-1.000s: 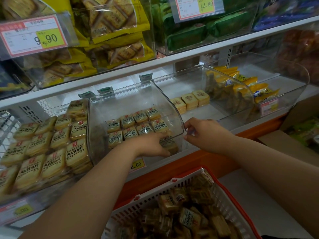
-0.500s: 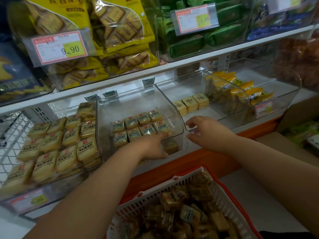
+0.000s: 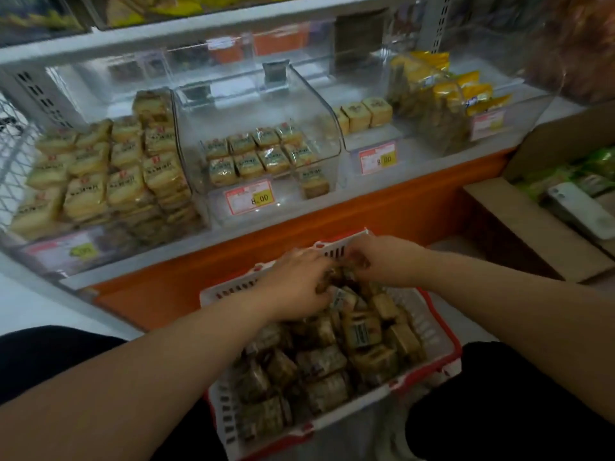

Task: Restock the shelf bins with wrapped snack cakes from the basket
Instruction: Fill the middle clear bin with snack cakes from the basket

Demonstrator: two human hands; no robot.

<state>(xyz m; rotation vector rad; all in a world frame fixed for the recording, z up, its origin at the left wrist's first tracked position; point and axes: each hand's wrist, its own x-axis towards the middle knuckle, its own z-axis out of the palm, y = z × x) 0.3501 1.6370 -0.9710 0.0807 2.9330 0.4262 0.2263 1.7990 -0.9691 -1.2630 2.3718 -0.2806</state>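
Cardboard box (image 3: 519,234) right, hands — basket (image 3: 429,314)

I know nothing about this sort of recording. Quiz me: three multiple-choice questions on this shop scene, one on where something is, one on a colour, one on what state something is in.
1. Where are both hands?
A. In the basket of snack cakes
B. Inside the middle bin
C. On the cardboard box

2. What colour is the basket's rim?
A. Blue
B. Red
C. Green

3. How full is the middle bin?
A. Heaped to the top
B. Completely bare
C. Partly filled, one layer of cakes

Answers:
1 A: the left hand and right hand reach among the snack cakes in the basket.
2 B: its edge shows red.
3 C: the middle bin holds only a few rows.
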